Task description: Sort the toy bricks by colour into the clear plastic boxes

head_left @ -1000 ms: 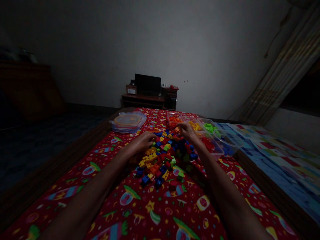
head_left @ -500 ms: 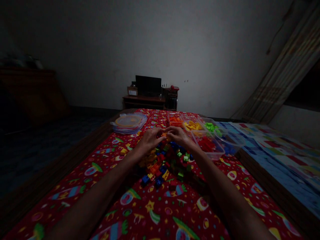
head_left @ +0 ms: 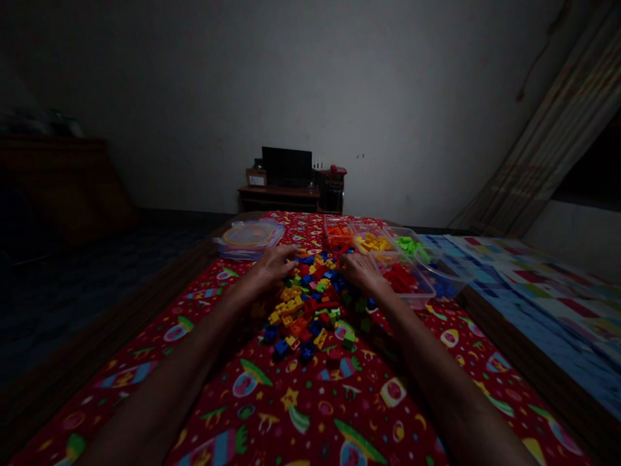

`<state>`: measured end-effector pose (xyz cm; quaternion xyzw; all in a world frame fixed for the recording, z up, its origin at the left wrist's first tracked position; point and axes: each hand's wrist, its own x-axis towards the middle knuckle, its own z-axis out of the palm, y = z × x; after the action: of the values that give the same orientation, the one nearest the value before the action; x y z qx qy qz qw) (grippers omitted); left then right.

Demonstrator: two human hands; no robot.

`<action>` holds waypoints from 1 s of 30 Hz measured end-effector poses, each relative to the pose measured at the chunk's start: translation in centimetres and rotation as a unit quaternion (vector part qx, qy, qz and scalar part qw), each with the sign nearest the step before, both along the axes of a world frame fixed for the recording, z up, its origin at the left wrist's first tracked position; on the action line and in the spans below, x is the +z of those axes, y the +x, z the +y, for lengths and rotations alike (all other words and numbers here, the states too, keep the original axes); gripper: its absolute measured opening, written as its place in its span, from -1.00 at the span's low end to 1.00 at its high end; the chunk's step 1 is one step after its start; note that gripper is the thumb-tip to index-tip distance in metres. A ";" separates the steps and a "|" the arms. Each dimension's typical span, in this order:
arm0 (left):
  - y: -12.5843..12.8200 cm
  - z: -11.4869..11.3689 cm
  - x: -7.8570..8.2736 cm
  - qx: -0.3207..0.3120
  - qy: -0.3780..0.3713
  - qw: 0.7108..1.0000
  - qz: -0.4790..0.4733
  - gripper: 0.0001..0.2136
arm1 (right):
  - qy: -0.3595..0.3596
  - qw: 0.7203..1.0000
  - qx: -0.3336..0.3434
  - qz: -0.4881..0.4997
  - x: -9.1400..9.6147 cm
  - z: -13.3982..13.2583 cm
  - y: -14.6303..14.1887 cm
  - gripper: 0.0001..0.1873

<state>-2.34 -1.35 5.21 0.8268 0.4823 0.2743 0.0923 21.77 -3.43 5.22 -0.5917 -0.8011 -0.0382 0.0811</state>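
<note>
A pile of small toy bricks (head_left: 310,304) in red, yellow, blue, green and orange lies on a red patterned cloth (head_left: 301,408). My left hand (head_left: 270,265) rests on the pile's far left edge, fingers stretched out flat toward the middle. On the far right edge my right hand (head_left: 358,270) lies knuckles up, its fingers bent down among the bricks and hidden in the dim light. The two hands are a brick pile's width apart. Just right of my right hand a clear tray of red bricks (head_left: 402,279) stands.
More clear trays hold orange bricks (head_left: 338,233), yellow bricks (head_left: 372,243) and green bricks (head_left: 410,246). A stack of clear lids (head_left: 250,237) lies at the far left. A blue patterned mat (head_left: 543,304) is on the right. A low cabinet with a dark screen (head_left: 287,167) stands by the wall.
Half a second ago both hands met over the pile's far end, holding a small piece. They have since moved apart and come down onto the pile's two sides.
</note>
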 end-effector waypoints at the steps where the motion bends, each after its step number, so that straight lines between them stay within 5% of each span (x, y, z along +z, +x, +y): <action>1: -0.5 -0.2 0.5 -0.020 -0.035 0.999 0.017 -0.70 | -0.011 1.000 -0.010 -0.018 0.0 0.0 -0.1 -0.70; 7: -1.1 -2.0 1.8 -0.082 -0.185 0.968 0.145 -0.72 | -0.008 0.999 -0.042 -0.034 0.3 -0.3 -0.1 -0.67; 13: 0.5 -3.0 1.1 -0.050 -0.129 0.969 0.203 -0.77 | -0.009 1.000 -0.007 0.029 0.4 0.3 1.0 -0.69; 22: -0.7 -1.9 1.5 -0.051 -0.137 0.974 0.175 -0.74 | -0.045 0.978 0.087 0.184 1.5 0.1 -0.2 -0.70; 30: 0.1 -3.1 1.9 -0.026 -0.111 0.973 0.200 -0.69 | -0.171 0.904 0.152 0.360 0.7 -0.2 -1.9 -0.77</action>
<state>-2.22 -4.42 7.12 0.8615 0.4972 0.0459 0.0922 19.82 -3.67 5.89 -0.4407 -0.7918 0.3282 0.2666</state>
